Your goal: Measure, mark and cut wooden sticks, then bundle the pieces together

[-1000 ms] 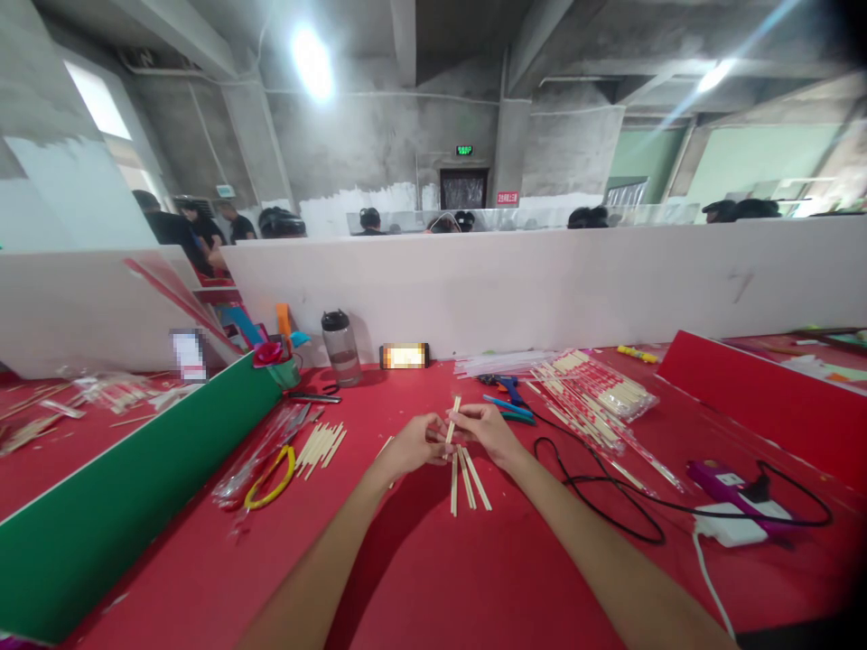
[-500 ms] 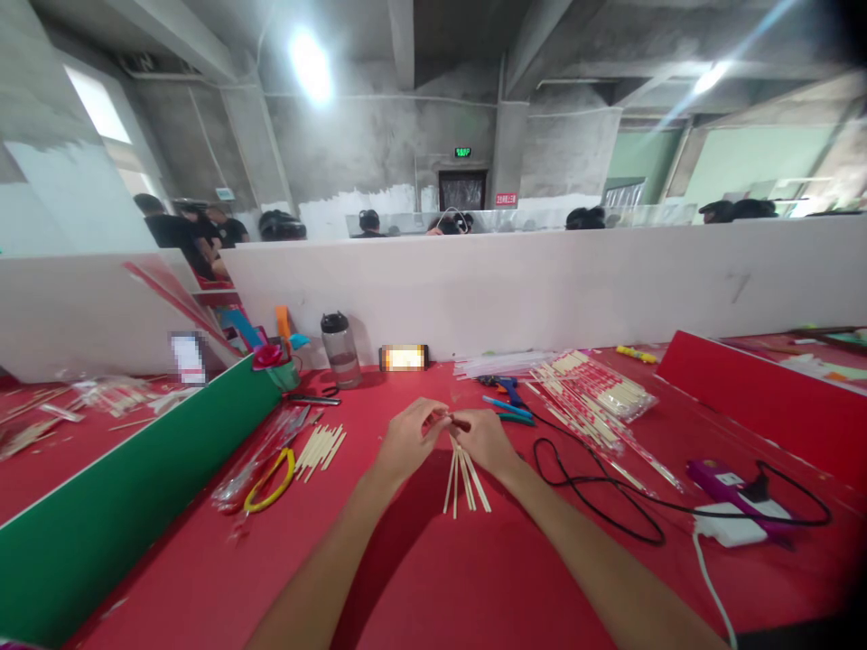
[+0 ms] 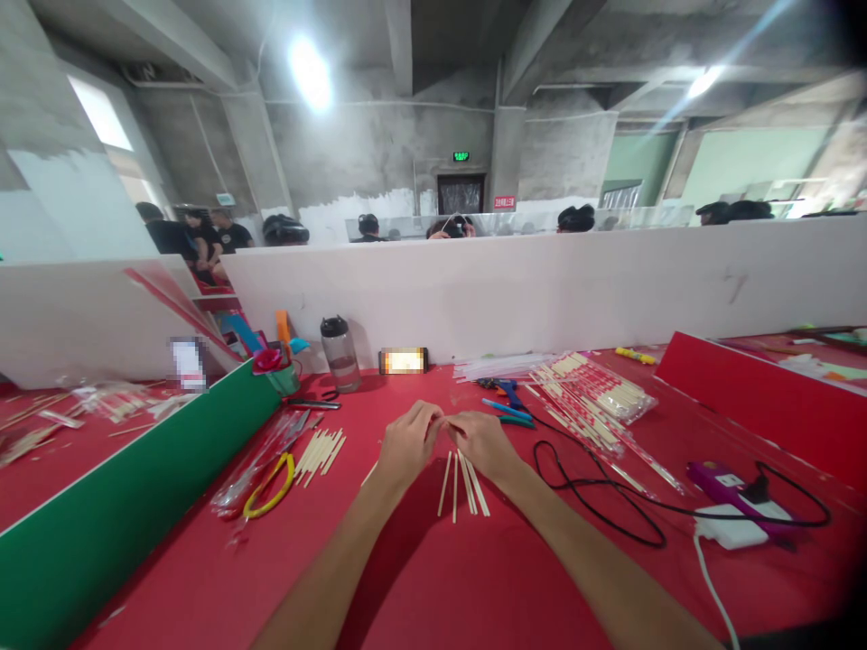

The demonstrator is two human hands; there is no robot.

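My left hand [image 3: 408, 442] and my right hand [image 3: 483, 444] meet at the fingertips above the middle of the red table. Both are closed in a pinch, and what they hold is hidden by the fingers. Just below them, several thin pale wooden sticks [image 3: 455, 487] lie fanned out on the table, their upper ends close to my right hand. A short piece of another stick [image 3: 369, 474] shows beside my left wrist. Farther left lies a pile of short cut sticks [image 3: 321, 454], next to yellow-handled scissors [image 3: 271, 487].
A green divider [image 3: 155, 478] stands at left, a red one [image 3: 765, 411] at right. Toward the back are a water bottle [image 3: 340, 354], a phone [image 3: 404, 361], a blue glue gun [image 3: 508, 391] and packaged sticks [image 3: 596, 388]. A black cable [image 3: 589, 487] runs to a purple power strip [image 3: 738, 492].
My fingertips have drawn closer together, and my left hand has shifted slightly. The sticks below are spread a little wider, and a stick end now shows beside my left wrist.
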